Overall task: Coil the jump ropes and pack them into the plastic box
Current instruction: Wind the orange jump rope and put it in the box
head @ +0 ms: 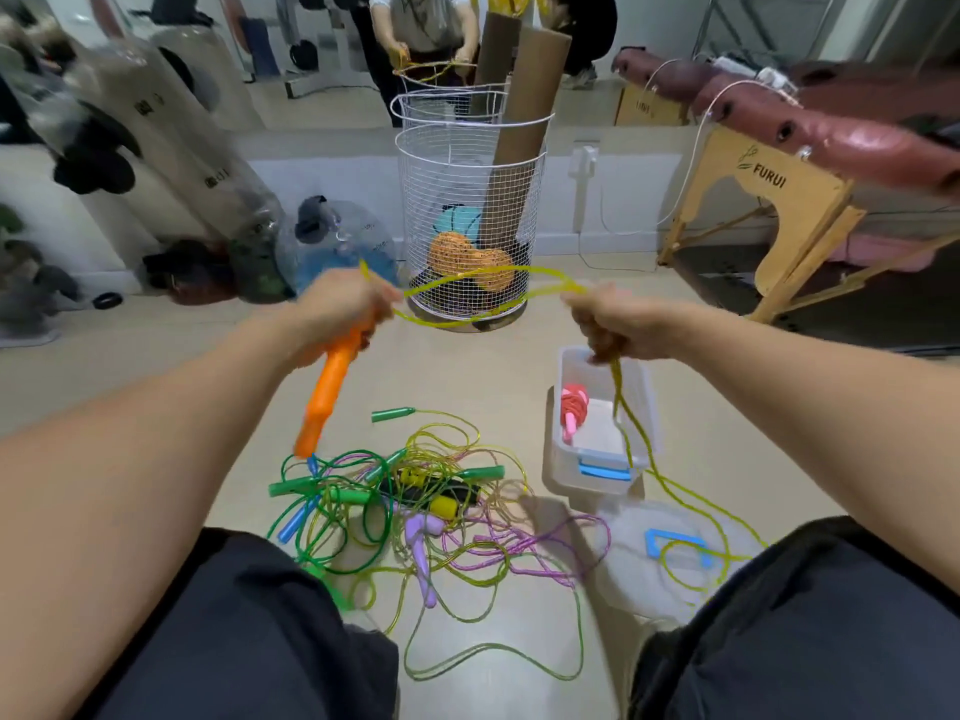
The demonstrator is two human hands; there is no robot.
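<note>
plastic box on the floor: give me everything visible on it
The plastic box is translucent white, rectangular, open-topped, with a blue latch on its near end. It sits upright on the floor right of the tangled rope pile. Inside lies one coiled red rope with pink handles. The yellow rope hanging from the right hand drapes across it. Its lid lies nearby.

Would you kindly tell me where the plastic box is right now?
In the head view, the plastic box sits on the floor, right of centre, below the right hand, just right of the tangled rope pile.
</note>
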